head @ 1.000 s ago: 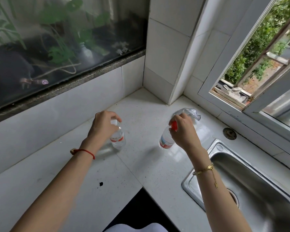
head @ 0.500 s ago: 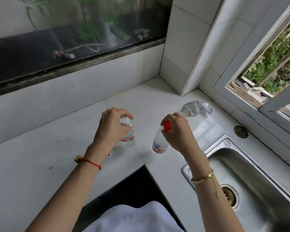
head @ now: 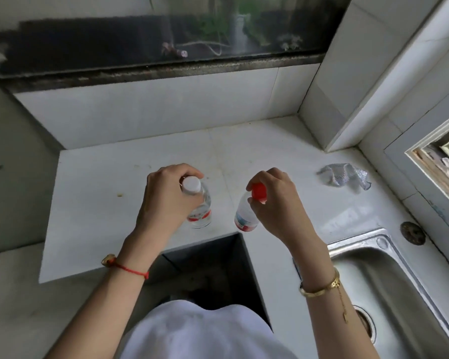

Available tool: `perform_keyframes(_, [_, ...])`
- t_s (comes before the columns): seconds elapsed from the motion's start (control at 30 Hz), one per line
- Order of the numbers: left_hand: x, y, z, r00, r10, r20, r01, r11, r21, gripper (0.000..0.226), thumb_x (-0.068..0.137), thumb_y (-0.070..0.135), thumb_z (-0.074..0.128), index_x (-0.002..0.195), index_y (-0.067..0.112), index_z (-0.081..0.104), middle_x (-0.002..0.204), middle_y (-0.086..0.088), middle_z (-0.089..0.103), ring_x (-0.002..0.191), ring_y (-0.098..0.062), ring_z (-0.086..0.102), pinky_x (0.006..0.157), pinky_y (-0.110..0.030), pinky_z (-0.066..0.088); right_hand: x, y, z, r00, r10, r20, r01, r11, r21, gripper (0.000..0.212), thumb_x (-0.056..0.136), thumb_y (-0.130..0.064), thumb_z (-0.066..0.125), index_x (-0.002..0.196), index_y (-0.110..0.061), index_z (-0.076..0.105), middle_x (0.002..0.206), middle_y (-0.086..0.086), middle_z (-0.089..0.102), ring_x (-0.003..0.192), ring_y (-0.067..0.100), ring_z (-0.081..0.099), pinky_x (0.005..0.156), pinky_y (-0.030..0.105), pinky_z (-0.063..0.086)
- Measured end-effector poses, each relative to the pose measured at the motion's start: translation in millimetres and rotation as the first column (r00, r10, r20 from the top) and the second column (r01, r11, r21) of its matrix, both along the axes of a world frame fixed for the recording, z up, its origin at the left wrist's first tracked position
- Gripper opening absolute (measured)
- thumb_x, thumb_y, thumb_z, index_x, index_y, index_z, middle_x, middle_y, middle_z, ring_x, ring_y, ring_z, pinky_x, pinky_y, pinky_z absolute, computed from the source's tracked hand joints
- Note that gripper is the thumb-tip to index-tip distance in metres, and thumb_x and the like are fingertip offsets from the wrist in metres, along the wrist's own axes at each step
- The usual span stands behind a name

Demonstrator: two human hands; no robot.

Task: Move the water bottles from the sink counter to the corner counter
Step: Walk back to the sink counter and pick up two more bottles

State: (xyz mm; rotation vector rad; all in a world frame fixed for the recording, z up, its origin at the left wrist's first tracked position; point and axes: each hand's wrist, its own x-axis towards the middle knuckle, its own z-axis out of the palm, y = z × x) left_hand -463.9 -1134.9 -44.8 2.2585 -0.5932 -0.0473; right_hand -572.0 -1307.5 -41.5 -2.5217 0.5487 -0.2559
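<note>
Two small clear water bottles are over the white corner counter (head: pixel 109 193). My left hand (head: pixel 163 200) grips the neck of the white-capped bottle (head: pixel 198 208), which is upright with its base at the counter's front edge. My right hand (head: pixel 275 203) holds the red-capped bottle (head: pixel 246 216) by its top; it tilts slightly, base near the inner corner of the counter. I cannot tell whether either base touches the surface. The two bottles are a short gap apart.
A crumpled silvery wrapper (head: pixel 344 176) lies on the counter to the right. A steel sink (head: pixel 399 294) fills the lower right, beside a window frame (head: pixel 425 161). A tiled wall and dark window ledge (head: pixel 166 71) run along the back. A dark gap (head: pixel 213 268) opens below the counter corner.
Both hands with their bottles have drawn back toward the counter's front edge. The view has tilted down and the bottles now sit near the inner corner.
</note>
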Motion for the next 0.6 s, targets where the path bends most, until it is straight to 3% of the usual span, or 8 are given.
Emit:
perform_keyframes(0.17, [-20.5, 39.2, 1.1, 0.995, 0.097, -0.018, -0.096, 0.994, 0.044, 0.029, 0.064, 0.011, 0.077, 0.087, 0.028, 0.071, 0.084, 0.013, 0.069, 0.071, 0.005, 0.056, 0.062, 0.002, 0.034, 1.7, 23.5, -0.6, 0.991, 0.129, -0.034, -0.129, 0.992, 0.011, 0.022, 0.08, -0.007, 0.064, 0.099, -0.018, 0.063, 0.108, 0.0, 0.055, 0.105, 0.019, 0.049, 0.079, 0.023, 0.043])
perform_keyframes(0.27, [-32.5, 61.5, 1.7, 0.987, 0.157, -0.018, -0.156, 0.986, 0.056, 0.028, 0.065, 0.012, 0.076, 0.087, 0.028, 0.071, 0.086, 0.013, 0.071, 0.074, -0.003, 0.057, 0.068, -0.009, 0.039, 5.3, 39.8, -3.2, 0.974, 0.223, -0.045, -0.222, 0.975, 0.023, 0.022, 0.079, -0.006, 0.063, 0.097, -0.018, 0.063, 0.107, -0.001, 0.056, 0.104, 0.018, 0.049, 0.078, 0.021, 0.041])
perform_keyframes(0.37, [-42.6, 83.9, 1.6, 0.977, 0.211, -0.018, -0.21, 0.976, 0.054, 0.029, 0.064, 0.011, 0.077, 0.088, 0.026, 0.072, 0.085, 0.014, 0.07, 0.072, 0.004, 0.058, 0.065, 0.0, 0.036, 12.0, 59.1, -4.7, 0.946, 0.32, -0.043, -0.32, 0.947, 0.017, 0.022, 0.078, -0.006, 0.064, 0.097, -0.018, 0.064, 0.106, -0.002, 0.056, 0.103, 0.017, 0.05, 0.077, 0.019, 0.039])
perform_keyframes(0.6, [-64.2, 136.2, -2.1, 0.919, 0.392, -0.033, -0.391, 0.919, 0.045, 0.03, 0.061, 0.009, 0.074, 0.087, 0.025, 0.072, 0.084, 0.015, 0.071, 0.071, 0.011, 0.057, 0.065, 0.002, 0.034, 31.6, 110.2, -6.5, 0.853, 0.519, -0.048, -0.52, 0.854, -0.011, 0.023, 0.079, -0.007, 0.066, 0.098, -0.02, 0.063, 0.109, -0.002, 0.058, 0.103, 0.017, 0.052, 0.078, 0.016, 0.042])
